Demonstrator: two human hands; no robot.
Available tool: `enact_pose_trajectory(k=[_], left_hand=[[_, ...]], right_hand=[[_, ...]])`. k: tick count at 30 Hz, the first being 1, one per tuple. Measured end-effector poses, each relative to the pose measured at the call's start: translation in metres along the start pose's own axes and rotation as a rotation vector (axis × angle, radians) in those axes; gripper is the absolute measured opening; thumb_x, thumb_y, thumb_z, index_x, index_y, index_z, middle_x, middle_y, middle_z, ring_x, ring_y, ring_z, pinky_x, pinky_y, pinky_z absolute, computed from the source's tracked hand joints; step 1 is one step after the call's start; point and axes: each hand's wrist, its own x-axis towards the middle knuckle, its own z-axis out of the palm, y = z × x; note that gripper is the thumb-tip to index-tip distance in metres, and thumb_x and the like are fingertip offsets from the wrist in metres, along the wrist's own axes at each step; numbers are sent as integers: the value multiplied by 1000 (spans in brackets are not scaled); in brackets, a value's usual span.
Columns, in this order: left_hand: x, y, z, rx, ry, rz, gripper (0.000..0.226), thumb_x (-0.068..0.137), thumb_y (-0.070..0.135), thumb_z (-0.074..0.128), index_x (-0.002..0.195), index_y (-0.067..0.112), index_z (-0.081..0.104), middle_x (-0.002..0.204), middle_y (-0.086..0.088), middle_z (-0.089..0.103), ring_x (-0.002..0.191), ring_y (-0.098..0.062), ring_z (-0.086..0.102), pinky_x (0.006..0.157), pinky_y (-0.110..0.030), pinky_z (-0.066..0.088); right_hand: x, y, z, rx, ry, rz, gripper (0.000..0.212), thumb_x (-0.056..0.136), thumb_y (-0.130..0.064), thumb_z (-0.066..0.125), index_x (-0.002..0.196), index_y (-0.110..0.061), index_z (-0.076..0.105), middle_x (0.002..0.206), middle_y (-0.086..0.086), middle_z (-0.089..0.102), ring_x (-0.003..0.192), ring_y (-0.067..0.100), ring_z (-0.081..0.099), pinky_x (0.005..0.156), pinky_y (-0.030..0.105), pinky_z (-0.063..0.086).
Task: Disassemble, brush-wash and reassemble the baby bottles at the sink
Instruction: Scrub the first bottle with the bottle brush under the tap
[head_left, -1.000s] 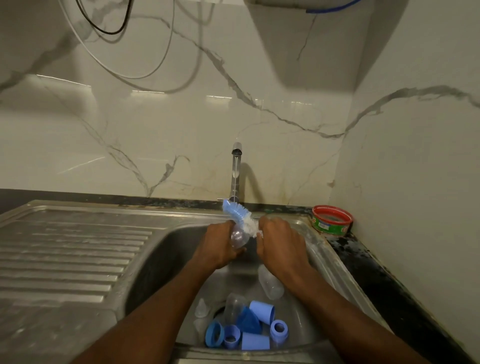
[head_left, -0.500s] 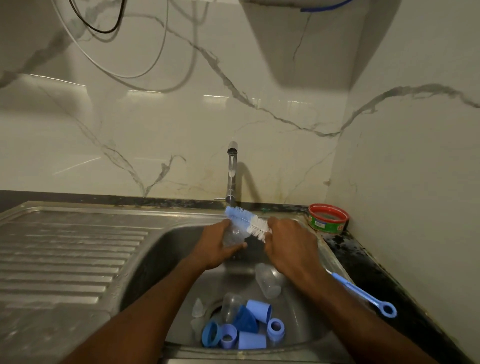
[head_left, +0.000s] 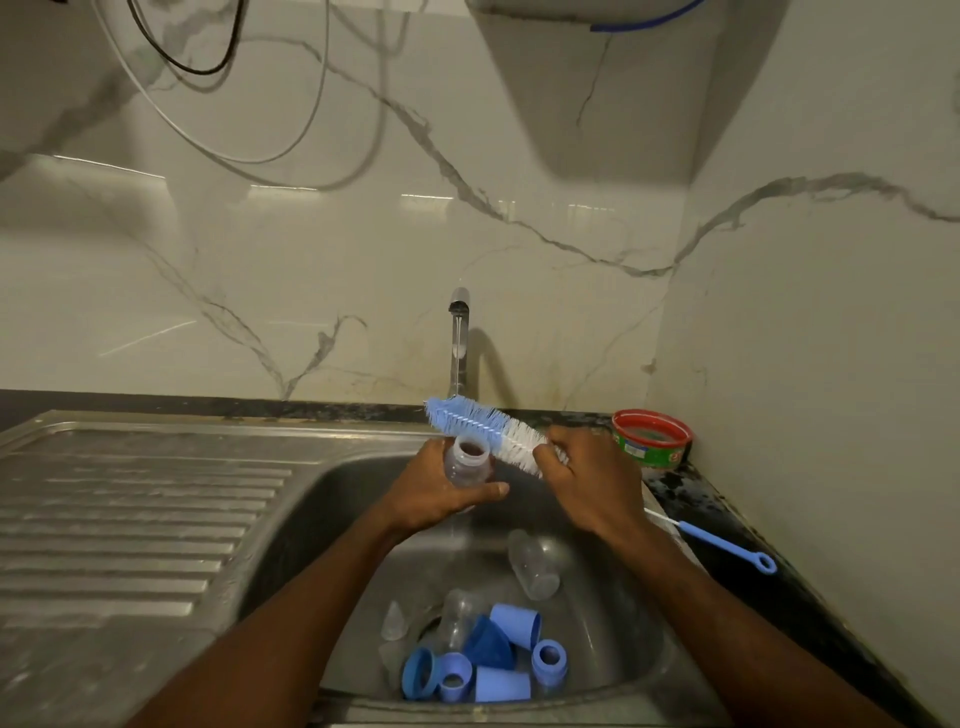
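Observation:
My left hand grips a clear baby bottle upright over the sink, its open mouth facing up under the thin stream from the tap. My right hand holds a blue and white bottle brush by its handle; the bristle head lies fully outside the bottle, just above and behind its mouth. At the sink bottom lie another clear bottle, clear teats, and several blue caps and collars.
A ribbed steel draining board spreads to the left. A red and green round tub stands on the dark counter at the right, and the brush's blue looped handle end sticks out over that counter. Cables hang on the marble wall.
The brush head has come out of the bottle and lifted up and to the right. My left hand has tipped the bottle upright under the tap.

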Motion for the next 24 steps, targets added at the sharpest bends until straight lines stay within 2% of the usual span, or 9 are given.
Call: enact_pose_trajectory(k=[2, 4, 6, 10, 13, 16, 19, 22, 24], left_hand=[[-2, -1, 1, 22, -82, -6, 61, 75, 35, 89, 127, 29, 58, 123, 8, 67, 114, -8, 65, 100, -33, 54], [-6, 3, 6, 5, -154, 28, 61, 79, 15, 85, 128, 29, 53, 126, 9, 64, 117, -3, 62, 98, -21, 51], [-7, 5, 8, -7, -158, 46, 62, 81, 3, 81, 128, 30, 52, 125, 12, 62, 117, 0, 61, 98, -18, 50], [-4, -1, 1, -47, 82, -29, 48, 79, 11, 84, 117, 27, 61, 114, 7, 70, 105, -5, 67, 95, -30, 56], [2, -11, -4, -47, 232, -113, 50, 77, 17, 85, 122, 21, 62, 113, 3, 71, 102, -11, 70, 91, -38, 60], [2, -12, 2, -3, 115, -91, 47, 77, 14, 85, 118, 22, 64, 111, 4, 71, 101, -9, 70, 90, -31, 59], [-1, -8, 13, 26, -5, -43, 55, 78, 16, 85, 128, 21, 62, 120, 7, 69, 110, -5, 67, 95, -24, 55], [1, -9, 14, 70, -10, -29, 50, 78, 13, 85, 123, 20, 64, 116, 8, 70, 107, -5, 68, 95, -25, 55], [2, -7, 12, 86, 98, -62, 46, 78, 17, 86, 119, 23, 64, 113, 11, 70, 104, -5, 68, 91, -22, 56]], right_hand=[[-2, -8, 5, 43, -11, -27, 24, 99, -40, 54, 109, -24, 70, 99, -1, 71, 82, 14, 61, 74, 34, 56], [-3, -17, 9, 73, -23, -54, 24, 99, -41, 53, 108, -25, 68, 96, -3, 70, 84, 15, 63, 75, 38, 56], [-3, -19, 11, 86, -20, -71, 25, 99, -43, 52, 109, -25, 66, 96, -3, 70, 83, 15, 63, 75, 39, 57], [-3, -9, 6, 28, 2, -55, 23, 98, -43, 55, 106, -25, 67, 96, -3, 69, 82, 15, 62, 72, 38, 57], [-4, -2, 6, 19, 1, -39, 29, 98, -47, 54, 112, -27, 69, 98, -4, 71, 83, 14, 64, 71, 33, 55], [-2, -7, 14, 15, -24, -41, 35, 101, -46, 50, 126, -25, 65, 111, -1, 71, 85, 11, 59, 69, 24, 48], [0, -15, 18, 35, -24, -25, 38, 103, -44, 48, 129, -22, 64, 119, 2, 70, 94, 14, 63, 75, 24, 51], [1, -13, 19, 46, -26, -14, 37, 104, -43, 48, 128, -20, 64, 119, 2, 70, 92, 12, 61, 63, 13, 39], [-1, -9, 18, 36, -22, -25, 35, 104, -42, 48, 125, -19, 65, 115, 2, 71, 83, 9, 54, 56, 10, 28]])
